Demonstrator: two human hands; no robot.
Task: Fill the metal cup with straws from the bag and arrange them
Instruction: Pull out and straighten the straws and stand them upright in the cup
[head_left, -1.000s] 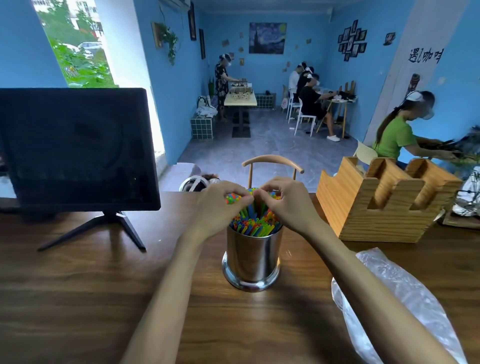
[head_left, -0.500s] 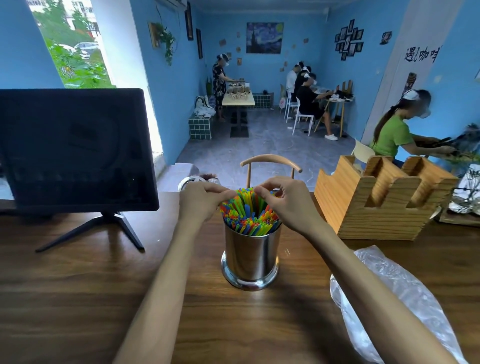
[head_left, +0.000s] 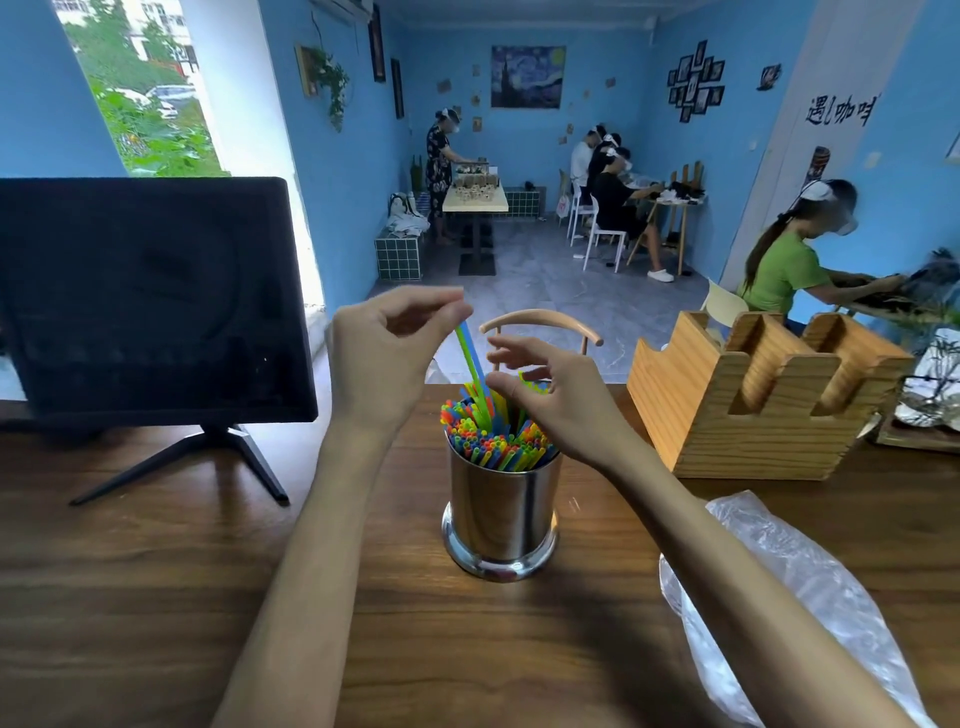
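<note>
Two raised straws (head_left: 474, 365) are pinched by the left hand (head_left: 387, 358) above the steel cup (head_left: 503, 512); the right hand (head_left: 553, 397), fingers loosely curled, is held just beside them.

Left hand lifts two straws above a full metal cup.

Left hand (head_left: 387, 358) pinches a green and a blue straw (head_left: 471, 366) at their top ends, lower ends among the coloured straws (head_left: 496, 439) packed in the metal cup (head_left: 501, 512). Right hand (head_left: 553, 402) hovers over the cup's right side, fingers (head_left: 511, 358) loosely spread, holding nothing. Cup upright on the wooden table (head_left: 156, 597). Crumpled plastic bag (head_left: 795, 597) lies right; wooden rack (head_left: 753, 400) behind it; dark monitor (head_left: 150, 296) left.
</note>
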